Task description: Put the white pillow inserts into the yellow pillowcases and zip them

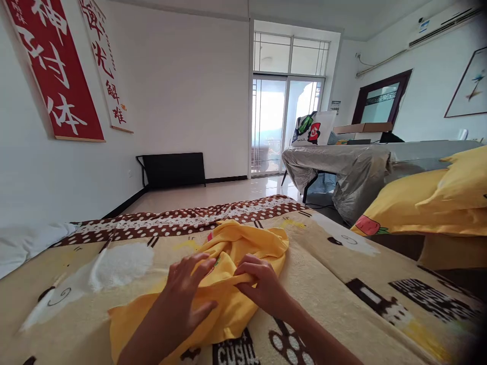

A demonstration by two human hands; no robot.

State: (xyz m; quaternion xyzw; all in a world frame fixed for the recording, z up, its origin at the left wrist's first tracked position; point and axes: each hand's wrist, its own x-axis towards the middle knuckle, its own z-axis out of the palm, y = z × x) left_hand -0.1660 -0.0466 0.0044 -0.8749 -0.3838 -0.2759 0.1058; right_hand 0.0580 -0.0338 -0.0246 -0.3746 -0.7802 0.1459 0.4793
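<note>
The cloth [232, 315] is rumpled on the blanket [315, 286]. A fold is pinched by the right hand [264, 283] in a narrow grip. The left hand [184, 291] is spread wide at the cloth.

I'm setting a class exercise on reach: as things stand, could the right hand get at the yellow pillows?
Probably not without leaning or moving: the right hand pinches the yellow cloth, and a wide stretch of patterned blanket separates that hand from the yellow pillows.
</note>
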